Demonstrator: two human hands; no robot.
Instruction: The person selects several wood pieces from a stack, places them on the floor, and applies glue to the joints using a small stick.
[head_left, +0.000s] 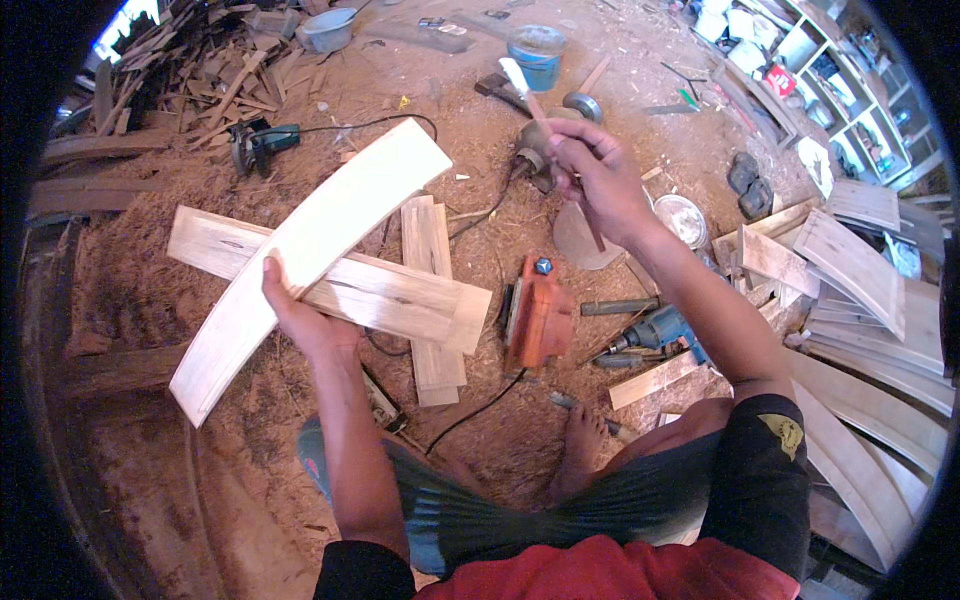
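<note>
My left hand (312, 322) grips a pale, curved wooden board (325, 235) near its lower half, thumb on the face. The board is raised and slants from lower left to upper right. Beneath it, several flat wooden pieces lie crossed, among them a grained plank (395, 298) and an upright-lying strip (428, 235). In my right hand (598, 175) is a thin wooden stick (531, 97) with a white-coated tip, pointing up and left, away from the board. Whether that tip has bristles I cannot tell. A round tub (680, 222) of whitish stuff stands just beyond my right wrist.
An orange corded power tool (540, 318) lies before me, a blue drill (652, 335) to its right. Farther off are a green power saw (262, 147), a blue bucket (537, 62) and scrap wood (235, 85). Curved boards (880, 410) are stacked at right.
</note>
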